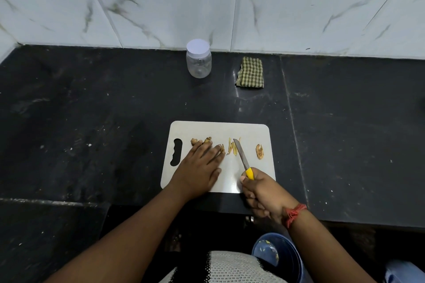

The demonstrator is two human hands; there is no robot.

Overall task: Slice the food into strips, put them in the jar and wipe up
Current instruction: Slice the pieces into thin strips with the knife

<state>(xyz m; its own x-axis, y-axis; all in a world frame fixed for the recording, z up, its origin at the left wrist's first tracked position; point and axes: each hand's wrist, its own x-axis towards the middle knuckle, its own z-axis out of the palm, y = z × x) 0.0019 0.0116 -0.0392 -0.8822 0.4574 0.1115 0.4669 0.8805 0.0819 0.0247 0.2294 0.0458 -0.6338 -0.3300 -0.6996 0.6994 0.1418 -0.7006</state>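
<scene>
At frame centre, our left hand [199, 167] presses spread fingers [218, 150] on a ginger piece [222, 147]. Just right, our right hand [261, 193] grips the knife [242, 156], whose blade and the cut strips [232, 148] run up-frame.

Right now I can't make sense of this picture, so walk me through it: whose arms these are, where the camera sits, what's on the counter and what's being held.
There is no machine here. A person wears a camera on the head, looking down at their own two arms.

On the dark counter lies a pale cutting board. The left hand rests flat on it, fingertips at some uncut pieces of food. The right hand grips a knife with a yellow handle, its blade beside thin cut strips. Another piece lies further right.

By the wall stand a clear jar, lid on, and a folded checked cloth. A blue bucket sits below the counter.
</scene>
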